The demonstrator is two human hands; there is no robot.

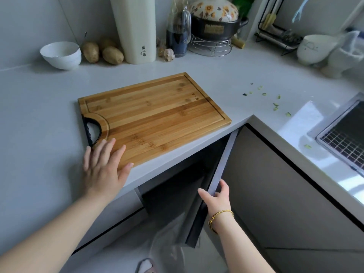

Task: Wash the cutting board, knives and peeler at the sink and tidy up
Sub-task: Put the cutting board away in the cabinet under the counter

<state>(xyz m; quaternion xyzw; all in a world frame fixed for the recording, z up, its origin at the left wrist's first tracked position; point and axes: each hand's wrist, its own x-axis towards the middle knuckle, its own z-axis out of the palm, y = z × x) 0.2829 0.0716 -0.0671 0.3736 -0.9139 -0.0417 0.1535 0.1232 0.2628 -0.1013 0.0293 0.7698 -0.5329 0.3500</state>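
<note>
A bamboo cutting board (153, 115) with a black handle cut-out at its near left corner lies flat on the white counter (39, 119), close to the front edge. My left hand (104, 166) rests with straight, spread fingers on the board's near corner, just below the handle. My right hand (215, 198) grips the edge of a grey cabinet door (222, 166) that stands ajar under the counter. The sink (342, 134) with a wire grid in it shows at the right edge. No knife or peeler is visible.
At the back stand a white bowl (61, 55), potatoes (102, 52), a tall cream container (136, 30), a dark bottle (178, 34) and a floral pot on a wire stand (213, 20). Green scraps (275, 105) dot the counter near the sink. A clear plastic bag (171, 239) hangs below the open door.
</note>
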